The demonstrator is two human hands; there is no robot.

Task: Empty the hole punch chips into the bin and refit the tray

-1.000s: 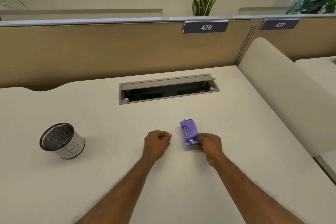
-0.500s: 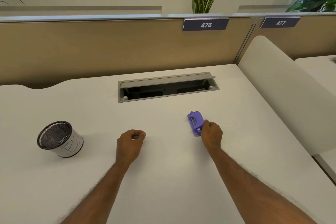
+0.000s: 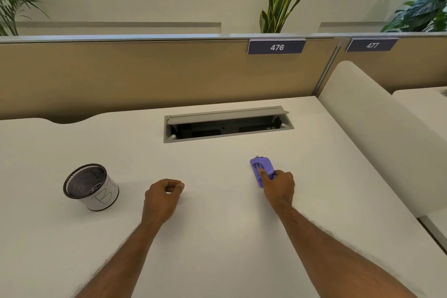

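Observation:
A small purple hole punch [image 3: 261,167] rests on the white desk, right of centre. My right hand [image 3: 278,185] grips its near end, with a finger laid across the top. My left hand [image 3: 164,195] sits on the desk as a loose fist with nothing visible in it, well to the left of the punch. The bin [image 3: 90,186], a small round mesh cup with a white band marked "B", stands upright at the left. The punch's chip tray cannot be told apart from its body.
An open grey cable hatch [image 3: 228,124] is set into the desk [image 3: 217,237] behind the punch. A tan partition with labels 476 and 477 runs along the back. A white rounded divider [image 3: 377,138] bounds the desk on the right.
My left hand has drawn away from the punch to the left. My right hand has stayed on the punch and turned it slightly. The view has tilted up.

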